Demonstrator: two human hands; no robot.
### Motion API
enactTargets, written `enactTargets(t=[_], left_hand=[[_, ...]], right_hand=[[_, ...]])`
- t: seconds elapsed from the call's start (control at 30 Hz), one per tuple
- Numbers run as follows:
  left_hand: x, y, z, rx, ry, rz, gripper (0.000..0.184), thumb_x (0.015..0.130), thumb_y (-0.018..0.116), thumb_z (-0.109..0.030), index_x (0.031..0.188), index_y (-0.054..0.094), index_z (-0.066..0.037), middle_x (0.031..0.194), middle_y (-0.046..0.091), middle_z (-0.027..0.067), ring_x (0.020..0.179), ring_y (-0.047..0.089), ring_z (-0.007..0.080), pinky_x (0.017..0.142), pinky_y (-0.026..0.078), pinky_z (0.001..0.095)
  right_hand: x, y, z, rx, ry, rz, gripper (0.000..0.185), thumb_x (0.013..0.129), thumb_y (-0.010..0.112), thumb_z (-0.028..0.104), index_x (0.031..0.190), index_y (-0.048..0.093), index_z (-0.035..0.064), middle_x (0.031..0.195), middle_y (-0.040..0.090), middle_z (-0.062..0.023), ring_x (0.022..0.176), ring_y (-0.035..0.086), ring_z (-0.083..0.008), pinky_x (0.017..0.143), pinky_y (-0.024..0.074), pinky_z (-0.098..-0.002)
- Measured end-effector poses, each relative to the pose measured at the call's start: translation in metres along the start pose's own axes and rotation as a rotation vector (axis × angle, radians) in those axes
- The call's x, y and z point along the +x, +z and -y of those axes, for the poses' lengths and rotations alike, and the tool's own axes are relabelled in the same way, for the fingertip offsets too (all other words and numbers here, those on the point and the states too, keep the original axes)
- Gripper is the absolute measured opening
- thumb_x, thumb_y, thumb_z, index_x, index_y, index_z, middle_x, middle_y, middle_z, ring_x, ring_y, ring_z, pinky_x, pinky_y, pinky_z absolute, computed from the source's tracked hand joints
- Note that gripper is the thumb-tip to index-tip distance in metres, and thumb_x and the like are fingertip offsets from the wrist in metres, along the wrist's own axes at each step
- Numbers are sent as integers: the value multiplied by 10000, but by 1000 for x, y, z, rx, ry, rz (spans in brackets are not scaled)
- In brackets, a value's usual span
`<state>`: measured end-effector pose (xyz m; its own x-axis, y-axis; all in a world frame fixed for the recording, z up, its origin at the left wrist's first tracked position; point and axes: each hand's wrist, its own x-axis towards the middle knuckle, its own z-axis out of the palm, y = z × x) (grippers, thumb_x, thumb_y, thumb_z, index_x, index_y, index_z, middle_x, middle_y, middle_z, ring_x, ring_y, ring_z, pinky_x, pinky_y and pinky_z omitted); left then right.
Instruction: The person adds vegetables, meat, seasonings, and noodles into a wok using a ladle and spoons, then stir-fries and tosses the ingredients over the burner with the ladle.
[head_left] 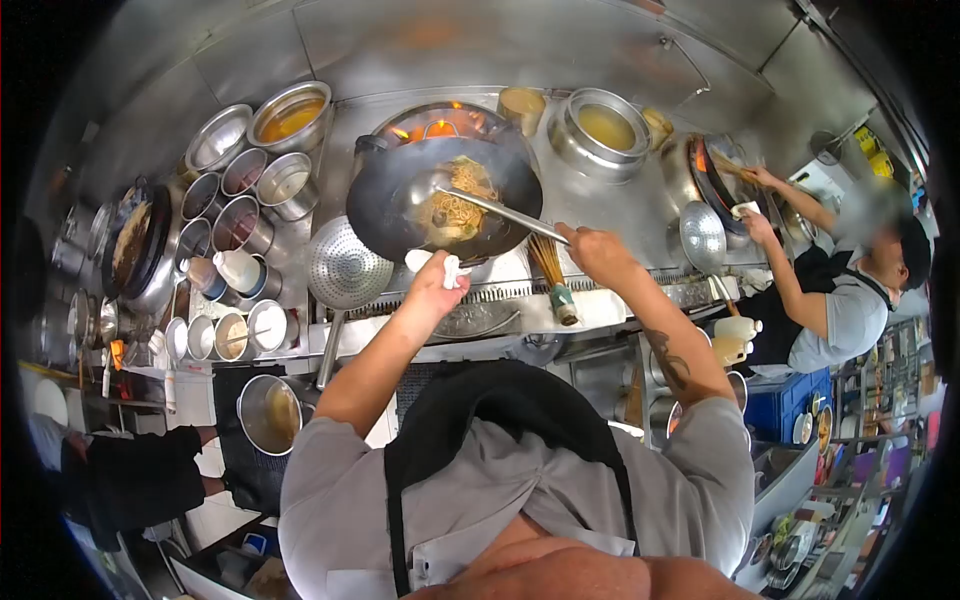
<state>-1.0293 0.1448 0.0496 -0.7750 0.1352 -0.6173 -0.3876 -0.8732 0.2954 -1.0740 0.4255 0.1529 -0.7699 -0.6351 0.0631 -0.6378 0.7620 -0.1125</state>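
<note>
A black wok (385, 205) sits over a lit burner, with noodles (455, 208) inside it. My left hand (437, 287) is closed around a white cloth (450, 270) at the wok's near rim. In my right hand (597, 252) is the handle of a cooking ladle (428, 189), whose bowl rests among the noodles. Just left of the wok lies a perforated strainer (349, 262) with its handle toward me. A bamboo wok brush (549, 270) lies on the stove's front edge, below my right hand.
Flames (440, 130) show behind the wok. Metal pots of sauces (242, 225) and a bowl of yellow liquid (292, 118) stand at left. A pot of liquid (606, 128) is at back right. A co-worker (840, 300) handles another wok (712, 185) at right; another person (130, 480) is at lower left.
</note>
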Motion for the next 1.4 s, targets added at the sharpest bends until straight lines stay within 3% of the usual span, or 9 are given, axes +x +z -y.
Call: enactTargets(t=[0.17, 0.33, 0.43, 0.6, 0.83, 0.97, 1.13, 1.17, 1.4], left_hand=[[15, 1, -2, -48, 54, -70, 28, 852, 466, -114, 832, 482, -102, 672, 500, 42, 531, 456, 181, 398, 345, 267], [-27, 7, 10, -19, -3, -118, 36, 841, 496, -113, 822, 514, -89, 667, 517, 35, 537, 472, 176, 402, 348, 267], [35, -53, 11, 3, 9, 74, 66, 823, 527, -147, 784, 524, -93, 640, 517, 34, 528, 485, 176, 385, 355, 274], [-14, -89, 73, 127, -27, 15, 126, 842, 525, -213, 756, 517, -122, 599, 492, 37, 487, 466, 180, 389, 393, 265], [59, -75, 7, 36, 121, 213, 138, 838, 568, -236, 829, 520, -107, 664, 523, 36, 538, 481, 184, 422, 386, 263], [-11, -96, 66, 138, -44, 58, 161, 865, 519, -253, 763, 529, -129, 626, 524, 26, 529, 510, 174, 388, 383, 285], [-19, -20, 11, -39, -20, -151, 186, 876, 519, -261, 785, 507, -99, 618, 465, 38, 493, 431, 204, 421, 388, 280], [18, -37, -3, -55, -1, 109, 147, 852, 532, -215, 783, 506, -88, 628, 477, 46, 499, 438, 194, 418, 378, 270], [2, -113, 73, 118, -11, 60, 70, 828, 524, -186, 785, 524, -131, 650, 547, 35, 532, 511, 171, 408, 398, 276]], right_hand=[[-27, -32, 9, 419, -234, 180, 356, 838, 529, 153, 1192, 530, 118, 756, 613, -186, 652, 592, -312, 632, 467, -423], [-31, -59, 8, 451, 165, 626, 438, 842, 546, 135, 1259, 461, 33, 873, 628, -207, 736, 583, -331, 699, 456, -396], [-15, 29, -30, 456, 24, 293, 433, 836, 541, 125, 1251, 463, 28, 888, 627, -221, 789, 599, -365, 730, 463, -417], [-30, -7, -6, 321, 44, 337, 458, 827, 524, 119, 1280, 466, 149, 921, 614, -245, 839, 598, -383, 763, 466, -425], [-5, 28, -20, 366, 46, 249, 235, 820, 486, 85, 1033, 575, 44, 927, 627, -208, 866, 605, -355, 770, 467, -412], [-24, 21, 5, 233, 80, 191, 410, 796, 488, 75, 1205, 490, 43, 830, 611, -258, 780, 594, -406, 704, 467, -467], [-13, 24, -7, 242, -24, 247, 271, 831, 469, 128, 1069, 548, 28, 863, 621, -228, 840, 608, -378, 737, 472, -471], [-4, 33, -6, 196, 29, 238, 280, 832, 469, 124, 1080, 537, 13, 864, 623, -226, 836, 612, -374, 726, 479, -463], [-1, 44, 24, -183, 44, -82, 485, 770, 489, 48, 1237, 438, -76, 761, 624, -155, 698, 633, -303, 643, 518, -376]])
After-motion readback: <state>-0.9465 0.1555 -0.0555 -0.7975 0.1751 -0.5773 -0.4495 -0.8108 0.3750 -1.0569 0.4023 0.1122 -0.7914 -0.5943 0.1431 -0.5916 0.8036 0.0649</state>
